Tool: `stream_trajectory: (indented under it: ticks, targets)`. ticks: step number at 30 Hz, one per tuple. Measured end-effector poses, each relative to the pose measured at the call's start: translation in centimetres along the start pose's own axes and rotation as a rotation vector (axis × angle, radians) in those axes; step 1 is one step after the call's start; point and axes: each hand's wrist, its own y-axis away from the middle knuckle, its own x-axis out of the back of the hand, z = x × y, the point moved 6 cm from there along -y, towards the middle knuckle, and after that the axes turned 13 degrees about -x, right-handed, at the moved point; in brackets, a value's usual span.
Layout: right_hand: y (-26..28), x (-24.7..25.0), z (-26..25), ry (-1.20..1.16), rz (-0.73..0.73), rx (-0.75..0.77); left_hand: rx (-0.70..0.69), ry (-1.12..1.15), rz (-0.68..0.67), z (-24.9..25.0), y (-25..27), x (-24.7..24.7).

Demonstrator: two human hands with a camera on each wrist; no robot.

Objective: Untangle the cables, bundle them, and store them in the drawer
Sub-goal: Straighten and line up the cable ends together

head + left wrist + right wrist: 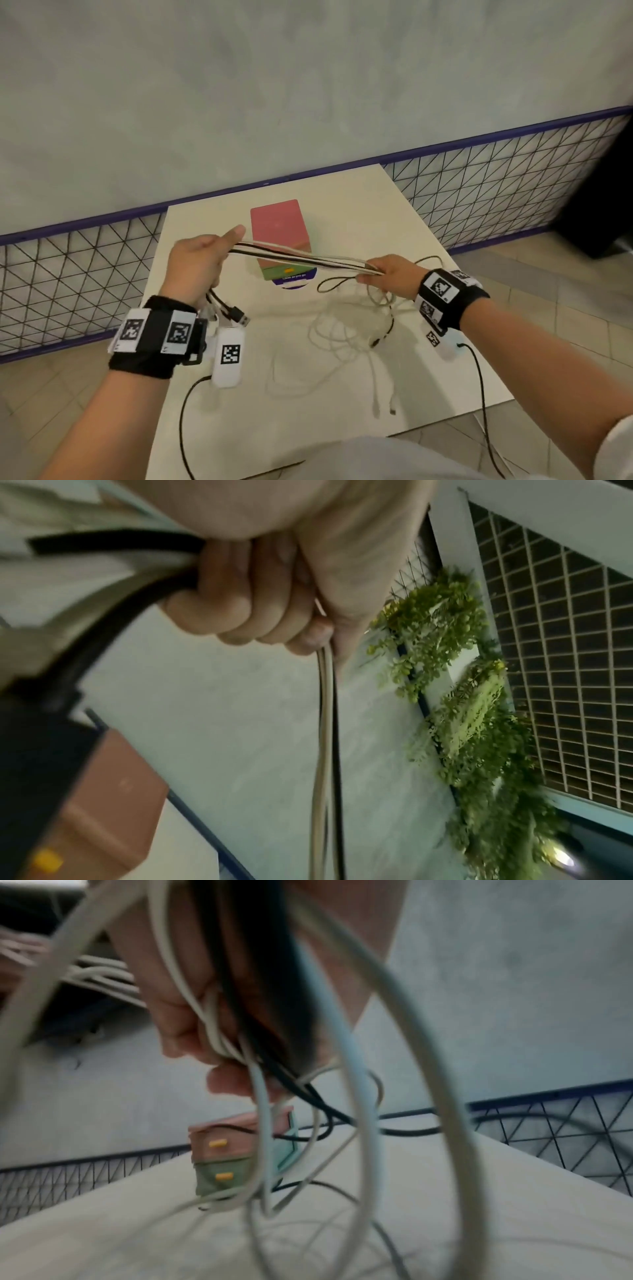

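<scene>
A bunch of white and black cables [301, 255] is stretched taut between my two hands above the table. My left hand [198, 260] grips one end in a fist, with plug ends [236, 313] hanging below it; the left wrist view shows the curled fingers [240, 610] round the cables [325, 723]. My right hand [390, 275] pinches the other end, and loose loops [346, 329] trail from it onto the table [445, 342]. Behind the cables stands a small drawer unit [279, 226], pink on top and green below, with both drawers [222, 1158] closed.
A purple-framed wire mesh fence [513, 178] runs behind the table in front of a grey wall. Thin black leads [479, 394] run from the wrist cameras off the table's near edge. A purple round sticker [294, 282] lies under the drawer unit.
</scene>
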Motion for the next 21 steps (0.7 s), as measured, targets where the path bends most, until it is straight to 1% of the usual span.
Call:
stream_trajectory:
  ticks: [2,4,5,7,8,9,10,11,12,13,14,15,16,17,18,20,21]
  targets:
    - [-0.8,-1.0,0.3,0.060,0.011,0.005,0.039,0.038,0.045,-0.6,0.2,-0.5]
    - [-1.7,-1.3,0.5,0.115,0.099,0.059,0.068,0.076,0.096,-0.8,0.2,-0.8]
    - [-1.9,-1.0,0.9,0.127,0.169,0.053,0.066,0.087,0.121,-0.6,0.1,-0.8]
    - [-1.9,0.1,2.1,0.143,0.327,-0.034,0.037,0.094,0.163,0.2,-0.1,-0.6]
    - [-1.7,0.3,2.7,0.167,0.363,-0.073,0.025,0.099,0.194,0.6,-0.2,-0.4]
    - [-1.6,0.0,3.3,0.176,0.354,-0.092,0.026,0.114,0.238,0.9,-0.4,0.0]
    - [-1.4,-0.4,4.0,0.119,0.320,-0.073,0.043,0.140,0.295,1.1,-0.7,0.5]
    - [-1.2,-1.0,4.9,-0.017,0.277,-0.062,0.073,0.170,0.358,1.1,-1.0,1.1]
    - [-0.7,-1.4,5.9,-0.209,0.240,-0.071,0.108,0.197,0.411,1.1,-1.3,1.8]
    - [-0.3,-1.4,7.0,-0.381,0.255,-0.113,0.132,0.223,0.443,1.0,-1.6,2.4]
    - [-0.1,-1.5,8.6,-0.539,0.303,-0.176,0.135,0.250,0.449,1.0,-1.9,2.8]
    - [0.0,-1.4,9.9,-0.639,0.355,-0.257,0.125,0.275,0.432,0.9,-2.1,2.9]
    - [0.0,-1.4,10.7,-0.679,0.388,-0.303,0.117,0.291,0.407,0.8,-2.3,2.7]
    - [-0.2,-1.5,10.4,-0.639,0.374,-0.314,0.115,0.294,0.385,0.6,-2.3,2.4]
    - [-0.6,-1.9,9.7,-0.562,0.324,-0.280,0.118,0.288,0.366,0.5,-2.2,2.0]
    - [-0.8,-3.1,6.2,-0.362,0.213,-0.148,0.129,0.280,0.332,0.5,-2.1,0.9]
    - [-0.8,-3.7,4.1,-0.286,0.201,-0.058,0.129,0.285,0.317,0.7,-2.0,0.4]
